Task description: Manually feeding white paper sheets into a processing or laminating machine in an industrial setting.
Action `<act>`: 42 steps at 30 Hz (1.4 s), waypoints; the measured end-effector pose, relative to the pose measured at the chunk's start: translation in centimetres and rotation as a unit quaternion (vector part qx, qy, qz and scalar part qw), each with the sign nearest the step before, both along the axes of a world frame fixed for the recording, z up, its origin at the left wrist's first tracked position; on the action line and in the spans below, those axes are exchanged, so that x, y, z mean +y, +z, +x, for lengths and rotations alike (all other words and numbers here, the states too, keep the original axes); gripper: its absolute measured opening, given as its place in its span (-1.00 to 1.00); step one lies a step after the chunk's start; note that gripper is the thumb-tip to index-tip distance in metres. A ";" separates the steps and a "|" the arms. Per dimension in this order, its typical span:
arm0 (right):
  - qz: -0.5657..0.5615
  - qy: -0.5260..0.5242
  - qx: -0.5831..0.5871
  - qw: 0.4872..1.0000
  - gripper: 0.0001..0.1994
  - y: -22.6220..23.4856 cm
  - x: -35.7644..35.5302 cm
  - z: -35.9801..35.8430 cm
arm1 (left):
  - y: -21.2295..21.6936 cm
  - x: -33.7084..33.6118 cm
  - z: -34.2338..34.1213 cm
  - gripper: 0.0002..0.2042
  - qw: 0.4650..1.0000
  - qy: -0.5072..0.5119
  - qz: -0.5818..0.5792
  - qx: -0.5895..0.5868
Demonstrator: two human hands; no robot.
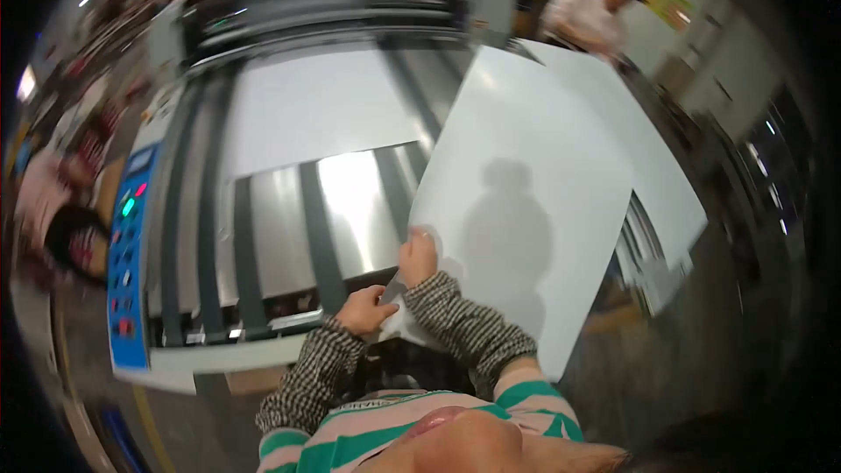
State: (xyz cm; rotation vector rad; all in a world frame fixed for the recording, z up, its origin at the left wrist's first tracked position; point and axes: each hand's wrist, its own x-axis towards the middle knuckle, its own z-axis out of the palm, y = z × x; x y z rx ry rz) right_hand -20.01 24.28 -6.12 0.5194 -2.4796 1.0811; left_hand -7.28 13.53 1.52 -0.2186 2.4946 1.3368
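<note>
A large white sheet [578, 149] stretches from my waist toward the far right, with my shadow on it. My right hand [419, 257] is closed on its left edge near the close corner. Lower and further left, my left hand [365, 309] pinches the sheet's near-left corner between thumb and fingers. To the left, another white sheet [320, 101] lies flat across the dark belts [320, 223] of a machine's metal feed table [279, 210]. The fingertips under the held sheet are partly hidden.
A blue control panel [130, 271] with lit buttons runs along the machine's left side. Rollers [324, 13] cross its far end. One person [583, 22] stands beyond the sheet at the far right; another [53, 193] is at the left. More white sheet [670, 219] shows at the right.
</note>
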 end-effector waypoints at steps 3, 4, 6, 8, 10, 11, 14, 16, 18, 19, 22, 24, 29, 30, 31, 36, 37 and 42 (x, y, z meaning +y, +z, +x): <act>-0.070 0.165 -0.048 0.983 -0.82 0.9 -5.7 6.0 | -3.6 -4.1 4.1 -0.67 0.990 0.140 0.006 0.020; -0.071 0.189 -0.055 0.978 -0.82 0.8 -6.0 6.6 | -2.2 -5.5 5.8 -0.69 0.980 0.175 0.091 -0.005; -0.104 0.295 -0.048 0.949 -0.83 0.4 -4.8 5.7 | -4.4 -8.1 9.6 -0.73 0.959 0.247 0.140 0.015; -0.020 0.169 -0.083 0.982 -0.87 -3.8 -2.1 2.0 | -5.3 -9.4 12.2 -0.73 0.903 0.343 0.256 0.026; 0.061 0.058 -0.061 0.995 -0.82 -1.8 -0.1 2.1 | -5.2 -9.9 15.2 -0.72 0.863 0.418 0.281 0.033; 0.136 0.021 -0.061 0.989 -0.76 -1.3 0.8 2.3 | -5.1 -10.1 16.5 -0.72 0.825 0.472 0.307 0.037; 0.243 0.011 -0.083 0.966 -0.62 -0.1 2.9 3.4 | -4.6 -10.0 19.5 -0.70 0.857 0.419 0.300 0.016; 0.270 0.039 -0.105 0.956 -0.56 0.1 3.1 3.8 | -6.3 -9.6 21.6 -0.69 0.814 0.428 0.391 0.047; 0.300 0.116 -0.123 0.939 -0.51 0.1 3.0 3.7 | -5.6 -9.2 22.8 -0.68 0.812 0.440 0.382 -0.007; 0.301 0.129 -0.131 0.936 -0.51 0.1 2.7 3.6 | -5.6 -9.2 22.9 -0.68 0.811 0.440 0.385 -0.005; 0.308 0.145 -0.144 0.929 -0.50 0.7 1.1 3.0 | -5.5 -9.7 22.9 -0.69 0.790 0.459 0.405 0.014; 0.303 0.149 -0.131 0.932 -0.51 0.5 -0.1 1.8 | -5.0 -11.0 21.9 -0.69 0.792 0.469 0.391 0.004; 0.316 0.155 -0.140 0.925 -0.50 0.7 -3.8 -1.7 | -5.3 -15.0 18.5 -0.77 0.813 0.461 0.356 0.009; 0.330 0.152 -0.145 0.921 -0.50 0.9 -4.6 -2.3 | -5.2 -15.9 17.8 -0.77 0.812 0.461 0.358 0.010; 0.342 0.150 -0.149 0.916 -0.49 1.1 -5.3 -3.1 | -5.1 -16.8 17.1 -0.78 0.825 0.461 0.328 0.022; 0.345 0.144 -0.127 0.919 -0.48 0.9 -9.1 -8.8 | -4.5 -18.5 11.9 -0.80 0.811 0.555 -0.081 0.166; 0.349 0.136 -0.114 0.920 -0.48 0.8 -9.7 -10.1 | -3.5 -17.8 10.4 -0.78 0.797 0.546 -0.145 0.212; 0.205 0.215 -0.018 0.955 -0.58 -1.8 -11.0 -16.3 | -2.7 -13.7 3.9 -0.75 0.865 0.375 -0.133 0.304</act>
